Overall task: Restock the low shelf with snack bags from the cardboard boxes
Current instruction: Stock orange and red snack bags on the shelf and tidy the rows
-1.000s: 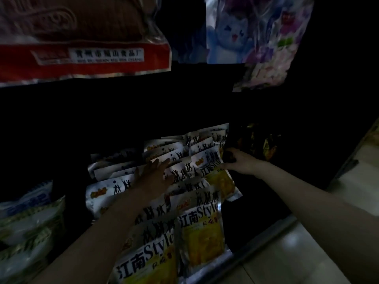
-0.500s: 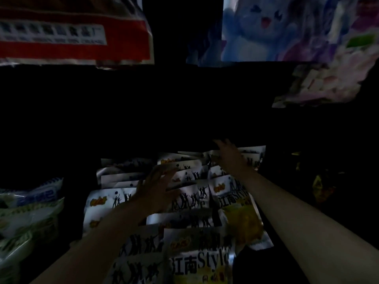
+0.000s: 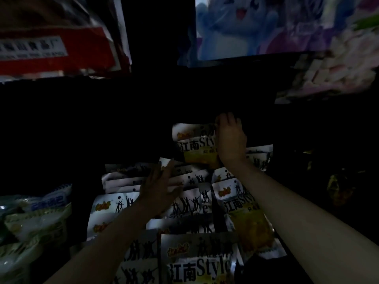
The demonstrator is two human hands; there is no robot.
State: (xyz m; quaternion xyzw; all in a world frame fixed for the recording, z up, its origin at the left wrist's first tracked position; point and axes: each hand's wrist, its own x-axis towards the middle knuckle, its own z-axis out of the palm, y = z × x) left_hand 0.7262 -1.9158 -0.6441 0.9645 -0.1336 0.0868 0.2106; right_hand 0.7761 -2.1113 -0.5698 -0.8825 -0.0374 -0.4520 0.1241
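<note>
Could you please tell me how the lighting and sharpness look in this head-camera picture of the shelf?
Head view: very dim, the shelf recess almost black; the white-and-yellow printed snack bags catch what light there is; the left hand is shadowed, the right hand slightly brighter; the blue cartoon-animal package above looks blurred.

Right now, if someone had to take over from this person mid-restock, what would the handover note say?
Left hand: open, palm flat on the white-and-yellow snack bags lying overlapped on the low shelf.
Right hand: reaching to the back of the shelf, fingers on the rearmost bag, which stands more upright than the rest; whether it is gripped is unclear.
Done: several rows of these bags are already shelved.
Left: settle that rear bag, tidy the rows, fetch more. No cardboard boxes are in view. The shelf is very dark.
</note>
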